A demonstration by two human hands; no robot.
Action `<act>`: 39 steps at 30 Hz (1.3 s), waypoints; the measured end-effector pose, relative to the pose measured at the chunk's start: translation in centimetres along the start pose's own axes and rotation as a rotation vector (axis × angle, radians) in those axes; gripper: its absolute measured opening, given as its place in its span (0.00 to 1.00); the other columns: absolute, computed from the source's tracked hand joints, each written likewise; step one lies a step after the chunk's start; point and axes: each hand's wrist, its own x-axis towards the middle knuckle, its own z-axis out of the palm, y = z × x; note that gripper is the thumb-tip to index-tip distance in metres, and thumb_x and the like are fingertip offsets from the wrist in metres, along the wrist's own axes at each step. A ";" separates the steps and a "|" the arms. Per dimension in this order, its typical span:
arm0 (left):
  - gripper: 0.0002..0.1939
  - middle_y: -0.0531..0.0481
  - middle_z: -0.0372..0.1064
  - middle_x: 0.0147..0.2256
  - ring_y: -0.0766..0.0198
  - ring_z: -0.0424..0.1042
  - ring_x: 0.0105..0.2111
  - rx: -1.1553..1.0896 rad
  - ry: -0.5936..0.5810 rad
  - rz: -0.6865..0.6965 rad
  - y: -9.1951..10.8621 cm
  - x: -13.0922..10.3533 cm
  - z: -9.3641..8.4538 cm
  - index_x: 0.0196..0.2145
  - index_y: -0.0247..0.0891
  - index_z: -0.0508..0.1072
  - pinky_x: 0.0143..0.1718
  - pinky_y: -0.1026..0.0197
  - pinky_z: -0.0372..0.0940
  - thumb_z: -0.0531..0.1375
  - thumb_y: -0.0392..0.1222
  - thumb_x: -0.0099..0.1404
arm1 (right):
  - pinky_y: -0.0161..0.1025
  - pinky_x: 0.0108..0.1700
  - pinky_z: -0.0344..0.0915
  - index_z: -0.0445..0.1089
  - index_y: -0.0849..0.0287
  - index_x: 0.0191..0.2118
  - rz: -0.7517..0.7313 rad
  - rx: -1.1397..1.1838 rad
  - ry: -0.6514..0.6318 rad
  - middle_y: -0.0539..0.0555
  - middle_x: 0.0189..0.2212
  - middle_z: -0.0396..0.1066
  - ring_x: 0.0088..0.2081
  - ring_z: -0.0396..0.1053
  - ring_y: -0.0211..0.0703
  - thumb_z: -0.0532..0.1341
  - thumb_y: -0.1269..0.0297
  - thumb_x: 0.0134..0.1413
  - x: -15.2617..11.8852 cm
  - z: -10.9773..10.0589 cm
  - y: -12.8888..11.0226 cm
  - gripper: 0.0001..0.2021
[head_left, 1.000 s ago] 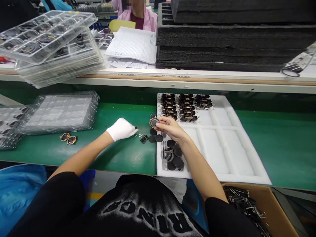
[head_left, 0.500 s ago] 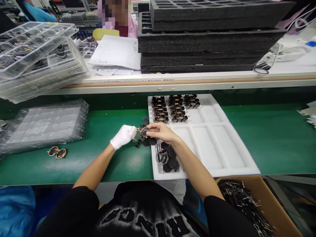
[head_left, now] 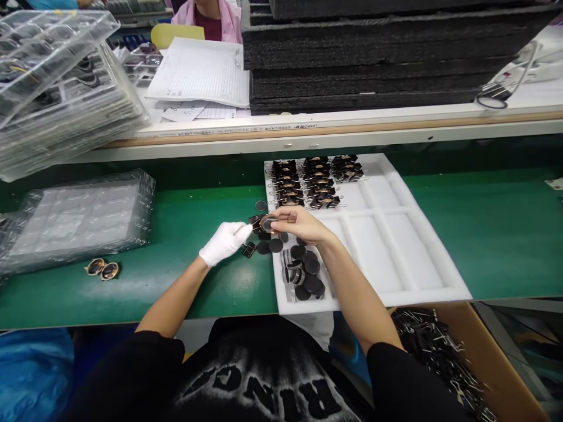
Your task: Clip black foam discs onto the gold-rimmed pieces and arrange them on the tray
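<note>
Green desk (head_left: 211, 293) runs across my whole view, white shelf (head_left: 185, 151) above and behind it. Up on the shelf: big black foam stack (head_left: 373, 64) right of centre, tilted pile of clear trays (head_left: 92, 129) at left, paper sheets (head_left: 202, 73) between them. Person in pink (head_left: 231, 23) beyond the shelf, partly cut off.

On the desk, white foam tray (head_left: 373, 258) right of centre, many slots bare. Its far left part has three columns of clamped pieces (head_left: 288, 181), the third one shorter; dark discs (head_left: 313, 284) are piled in its near left corner. Lower clear tray stack (head_left: 88, 220) sits at left. Cardboard box (head_left: 505, 366) full of clips is below the desk edge, lower right.

Hands: left hand (head_left: 224, 243) in a white glove, right hand (head_left: 301, 223) bare, meeting by the foam tray's left edge. My right fingers are closed on a round piece (head_left: 269, 223), dark with a thin rim. My left fingers pinch the wire handle of a black clip (head_left: 255, 221) right at the round piece's left side; can't tell whether it bites on.

Smaller stuff: gold-rimmed pair (head_left: 102, 269) near the lower clear tray stack, loose clip (head_left: 248, 249) just below the left fingertips, lone disc (head_left: 261, 206) beyond the hands.
</note>
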 end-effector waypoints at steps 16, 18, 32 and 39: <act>0.24 0.57 0.52 0.19 0.71 0.52 0.20 0.153 -0.088 0.139 1.7 -1.4 1.5 0.21 0.40 0.54 0.25 0.61 0.47 0.56 0.50 0.71 | 0.42 0.43 0.70 0.78 0.57 0.48 -0.126 -0.515 -0.215 0.55 0.44 0.80 0.42 0.75 0.46 0.62 0.60 0.64 -1.8 -2.8 -2.6 0.12; 0.24 0.57 0.52 0.19 0.70 0.51 0.20 0.169 -0.078 0.147 1.6 -1.4 1.6 0.21 0.40 0.54 0.25 0.61 0.47 0.55 0.51 0.71 | 0.42 0.43 0.69 0.78 0.57 0.49 -0.132 -0.512 -0.229 0.55 0.45 0.80 0.42 0.75 0.46 0.63 0.60 0.64 -1.8 -2.8 -2.6 0.12; 0.24 0.50 0.72 0.25 0.62 0.71 0.27 0.346 -0.039 0.075 1.6 -1.1 -2.3 0.26 0.41 0.70 0.33 0.59 0.59 0.46 0.50 0.76 | 0.43 0.44 0.71 0.80 0.56 0.46 -0.139 -0.274 0.067 0.54 0.39 0.81 0.40 0.76 0.45 0.71 0.60 0.55 -1.2 -2.0 -1.8 0.13; 0.29 0.53 0.56 0.16 0.64 0.50 0.18 0.487 0.007 -0.045 -0.4 -1.0 -2.9 0.18 0.42 0.60 0.28 0.57 0.42 0.63 0.64 0.64 | 0.37 0.38 0.72 0.81 0.55 0.40 -0.015 0.316 0.418 0.52 0.37 0.80 0.37 0.74 0.41 0.81 0.52 0.38 0.2 -0.6 -0.9 0.23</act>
